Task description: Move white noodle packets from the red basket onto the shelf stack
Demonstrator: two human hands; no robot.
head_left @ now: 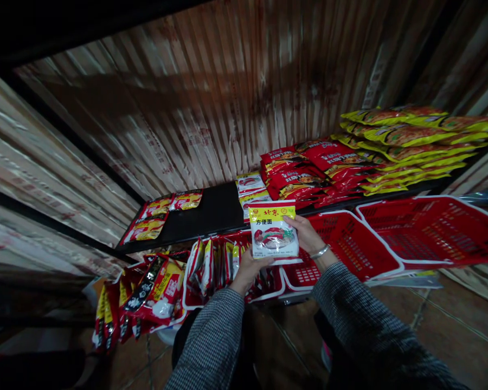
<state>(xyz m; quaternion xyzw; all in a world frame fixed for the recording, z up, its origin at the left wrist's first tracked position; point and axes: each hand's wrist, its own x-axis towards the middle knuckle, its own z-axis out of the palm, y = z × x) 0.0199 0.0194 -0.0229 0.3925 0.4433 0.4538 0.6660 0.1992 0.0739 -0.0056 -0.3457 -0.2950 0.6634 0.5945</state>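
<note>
Both hands hold a white and yellow instant noodle packet (273, 231) in front of a dark shelf (213, 212). My left hand (247, 271) grips its lower left corner from below. My right hand (309, 233), with a silver bracelet on the wrist, holds its right edge. Just behind the packet, two similar white packets (250, 185) lie on the shelf. Below my hands, a red basket (228, 265) holds several upright packets.
Stacks of red packets (309, 168) and yellow packets (415, 146) fill the shelf's right side. A few red-yellow packets (158, 216) lie at its left. Red baskets (431, 230) sit at the right; more packets (146, 298) pile low left. Corrugated wall behind.
</note>
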